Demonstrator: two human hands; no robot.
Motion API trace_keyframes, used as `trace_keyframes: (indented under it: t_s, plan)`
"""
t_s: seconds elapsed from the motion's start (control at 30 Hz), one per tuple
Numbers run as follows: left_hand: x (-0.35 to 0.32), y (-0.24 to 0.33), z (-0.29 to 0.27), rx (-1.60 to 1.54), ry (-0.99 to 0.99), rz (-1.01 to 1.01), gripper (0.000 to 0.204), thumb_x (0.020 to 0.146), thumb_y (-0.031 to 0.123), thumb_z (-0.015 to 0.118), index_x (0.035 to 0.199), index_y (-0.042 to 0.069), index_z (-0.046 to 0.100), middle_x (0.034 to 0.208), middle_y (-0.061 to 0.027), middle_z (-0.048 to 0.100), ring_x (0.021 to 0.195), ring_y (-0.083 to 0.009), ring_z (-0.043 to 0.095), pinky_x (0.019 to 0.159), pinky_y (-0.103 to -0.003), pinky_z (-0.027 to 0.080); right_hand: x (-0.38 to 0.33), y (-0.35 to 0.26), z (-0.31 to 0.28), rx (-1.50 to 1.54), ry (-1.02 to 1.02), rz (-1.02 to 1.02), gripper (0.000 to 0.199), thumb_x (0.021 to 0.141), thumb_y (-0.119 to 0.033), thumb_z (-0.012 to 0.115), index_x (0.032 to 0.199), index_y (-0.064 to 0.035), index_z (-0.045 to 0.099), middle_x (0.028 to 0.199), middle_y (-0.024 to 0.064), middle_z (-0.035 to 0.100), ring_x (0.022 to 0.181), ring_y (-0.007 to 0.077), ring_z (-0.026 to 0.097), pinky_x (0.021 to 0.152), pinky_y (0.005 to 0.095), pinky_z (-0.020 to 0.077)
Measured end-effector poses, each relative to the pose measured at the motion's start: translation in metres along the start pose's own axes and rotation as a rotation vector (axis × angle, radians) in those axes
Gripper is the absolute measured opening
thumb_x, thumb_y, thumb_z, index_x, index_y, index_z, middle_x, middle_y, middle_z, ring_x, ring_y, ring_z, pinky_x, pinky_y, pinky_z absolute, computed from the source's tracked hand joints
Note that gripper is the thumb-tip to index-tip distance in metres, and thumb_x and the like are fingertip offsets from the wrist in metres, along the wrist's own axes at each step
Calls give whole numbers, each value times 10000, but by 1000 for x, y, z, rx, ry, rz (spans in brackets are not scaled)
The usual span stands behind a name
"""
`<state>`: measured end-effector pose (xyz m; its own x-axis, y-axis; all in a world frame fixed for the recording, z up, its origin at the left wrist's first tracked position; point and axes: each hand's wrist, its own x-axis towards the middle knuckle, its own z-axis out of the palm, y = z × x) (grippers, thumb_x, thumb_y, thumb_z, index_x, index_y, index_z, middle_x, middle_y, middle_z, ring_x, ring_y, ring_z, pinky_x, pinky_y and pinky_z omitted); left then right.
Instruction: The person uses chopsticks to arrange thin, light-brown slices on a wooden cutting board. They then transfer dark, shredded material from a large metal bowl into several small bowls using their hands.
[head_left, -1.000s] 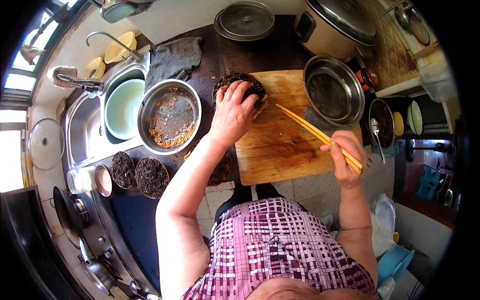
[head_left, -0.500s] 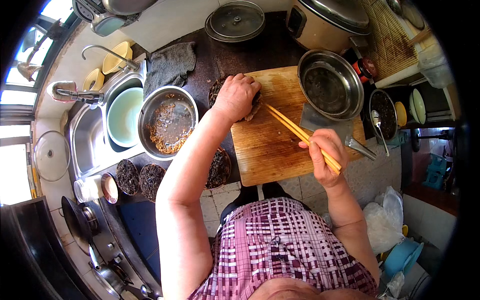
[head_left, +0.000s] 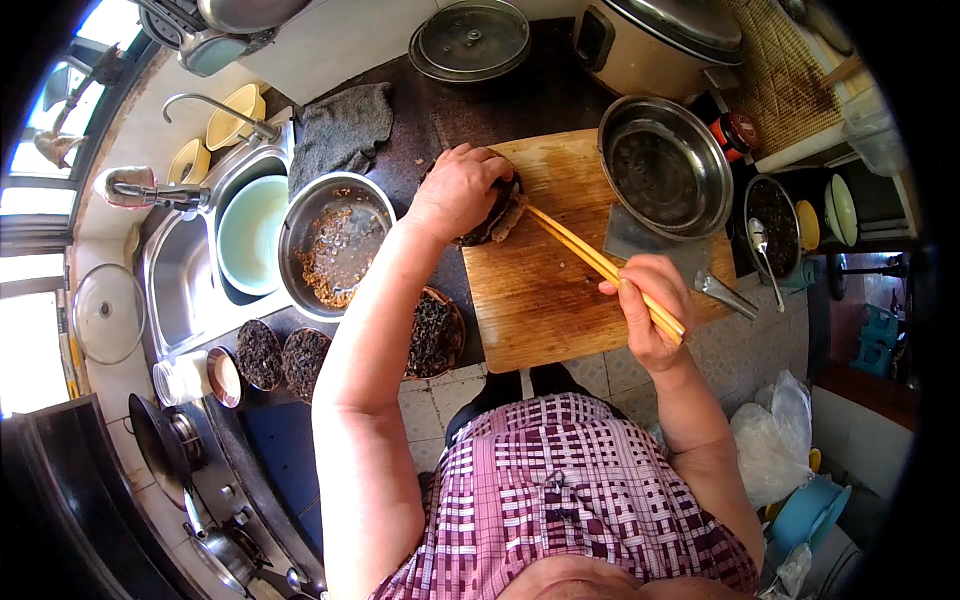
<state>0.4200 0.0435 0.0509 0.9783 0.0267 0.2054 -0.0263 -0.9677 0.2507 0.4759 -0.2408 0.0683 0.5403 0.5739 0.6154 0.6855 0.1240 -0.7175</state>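
Note:
My left hand (head_left: 462, 195) is curled over a round bowl (head_left: 488, 222) at the left edge of the wooden cutting board (head_left: 540, 310). Its fingers bend down at the bowl's far side, partly hiding it and the dark food inside. In my right hand (head_left: 652, 310) I grip a pair of yellow chopsticks (head_left: 590, 258). Their tips reach a pale brown slice of food (head_left: 508, 222) at the bowl's right rim. Beside my left forearm stands another bowl of dark shredded food (head_left: 436, 335).
Several bowls of dark food (head_left: 258, 355) line the counter's front left. A steel basin with brown bits (head_left: 345, 250) stands by the sink (head_left: 180, 285). On the board's right are a cleaver (head_left: 655, 240) and a steel basin (head_left: 665, 170). A spoon (head_left: 765, 255) rests in a dark-filled container.
My left hand has shifted slightly left and its fingers have lifted and spread a little, showing more of the bowl's right side. The chopsticks have hardly moved.

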Motion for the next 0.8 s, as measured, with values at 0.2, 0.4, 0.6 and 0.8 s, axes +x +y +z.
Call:
trace_keyframes:
  t_s: [0.2, 0.4, 0.6, 0.8]
  plan:
    - [-12, -6, -4, -155, 116, 25, 246, 724, 23, 682, 961, 82, 650, 1000, -104, 655, 986, -324, 605, 872, -399, 505, 4, 2, 3, -50, -57, -96, 155, 838, 44, 672, 973, 2, 610, 870, 127, 614, 717, 221, 629, 595, 283, 521]
    - [-22, -5, -4, -194, 161, -1, 254, 724, 23, 680, 967, 90, 648, 989, -94, 656, 979, -319, 604, 890, -405, 487, 10, -2, 7, -62, -49, -169, 230, 806, 62, 699, 1004, 0, 601, 891, 129, 606, 698, 227, 622, 581, 287, 515]
    - [-26, -3, -8, -201, 158, -2, 261, 733, 15, 690, 983, 75, 644, 1039, -113, 646, 1018, -335, 598, 890, -409, 497, 12, -1, 11, -89, -73, -170, 228, 799, 54, 704, 995, -5, 604, 879, 131, 609, 682, 225, 628, 571, 296, 520]
    - [-28, -4, -7, -203, 161, -4, 259, 735, 20, 689, 985, 76, 645, 1047, -114, 647, 1021, -342, 597, 899, -414, 491, 10, -10, -13, 40, -13, 95, 109, 855, 37, 646, 952, 1, 610, 820, 130, 613, 685, 218, 649, 568, 293, 525]
